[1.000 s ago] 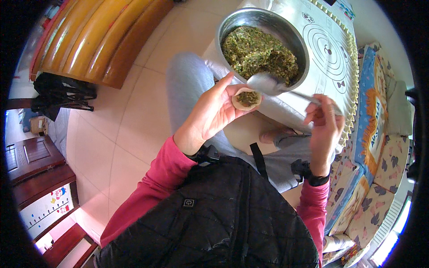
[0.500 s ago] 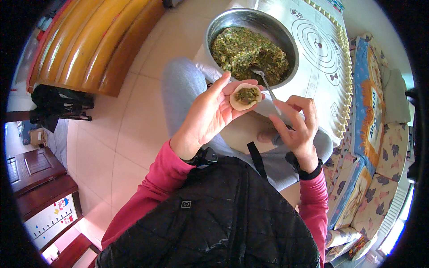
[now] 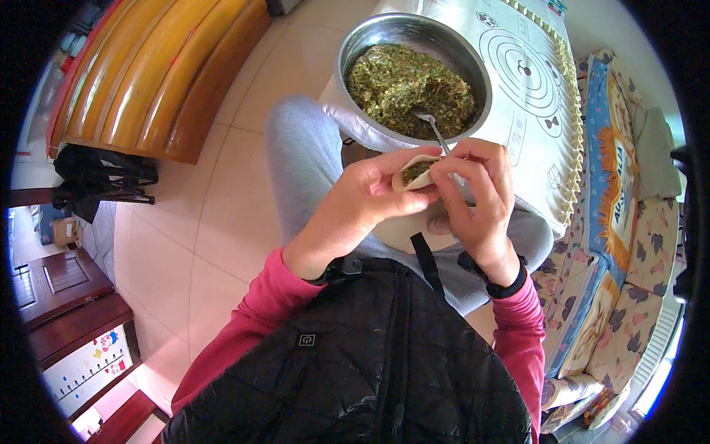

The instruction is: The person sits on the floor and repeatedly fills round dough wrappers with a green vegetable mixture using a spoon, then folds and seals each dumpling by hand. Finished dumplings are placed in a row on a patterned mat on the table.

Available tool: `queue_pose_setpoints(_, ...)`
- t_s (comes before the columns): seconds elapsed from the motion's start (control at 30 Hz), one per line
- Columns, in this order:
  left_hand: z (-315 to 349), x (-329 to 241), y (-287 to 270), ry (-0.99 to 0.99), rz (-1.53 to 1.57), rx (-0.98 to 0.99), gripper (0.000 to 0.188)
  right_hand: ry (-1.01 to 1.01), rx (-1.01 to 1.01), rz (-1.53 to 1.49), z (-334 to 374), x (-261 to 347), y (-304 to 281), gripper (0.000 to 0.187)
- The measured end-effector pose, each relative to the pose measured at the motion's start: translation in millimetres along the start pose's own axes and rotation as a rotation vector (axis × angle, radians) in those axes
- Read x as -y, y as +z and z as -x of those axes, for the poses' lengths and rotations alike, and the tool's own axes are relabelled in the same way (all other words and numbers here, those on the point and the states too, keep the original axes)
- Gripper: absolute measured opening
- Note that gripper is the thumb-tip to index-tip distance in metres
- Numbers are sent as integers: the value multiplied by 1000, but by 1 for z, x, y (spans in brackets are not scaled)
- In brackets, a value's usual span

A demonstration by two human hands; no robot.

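Between my two hands is a dumpling wrapper (image 3: 404, 180) with green filling showing in its open fold. My left hand (image 3: 368, 189) cups it from the left, thumb below and fingers behind. The fingers of my right hand (image 3: 477, 196) pinch its right edge. Just beyond my hands stands a large metal bowl (image 3: 342, 92) of chopped green filling (image 3: 403, 85). A spoon (image 3: 429, 120) rests in that filling, its handle leaning toward me and partly hidden behind my right hand.
Right of the bowl, a white mat (image 3: 510, 96) with printed circles covers the table. Rows of pleated dumplings (image 3: 571, 166) line its right edge. A patterned sofa (image 3: 629, 311) stands at the far right, a glossy yellow-brown piece of furniture (image 3: 155, 74) at upper left. My knees are under the table's near edge.
My right hand has come left to the wrapper and pinches its edge. The wrapper, flat on my left fingers before, is now partly folded. My left hand has turned and curled around it.
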State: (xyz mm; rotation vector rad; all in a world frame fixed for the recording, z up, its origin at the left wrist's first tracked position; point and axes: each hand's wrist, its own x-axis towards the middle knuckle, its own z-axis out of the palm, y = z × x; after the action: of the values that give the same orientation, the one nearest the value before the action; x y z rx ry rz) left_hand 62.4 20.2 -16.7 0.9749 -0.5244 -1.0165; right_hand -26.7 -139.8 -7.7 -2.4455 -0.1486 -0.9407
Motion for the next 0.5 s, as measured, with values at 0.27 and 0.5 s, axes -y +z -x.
queue_pose_setpoints(0.27,4,6,15,151,-109,-177,38,66,-83,-50,-6,10,2,22)
queue_pose_setpoints(0.5,4,5,20,253,-203,-237,30,40,-86,-67,-5,10,-2,23)
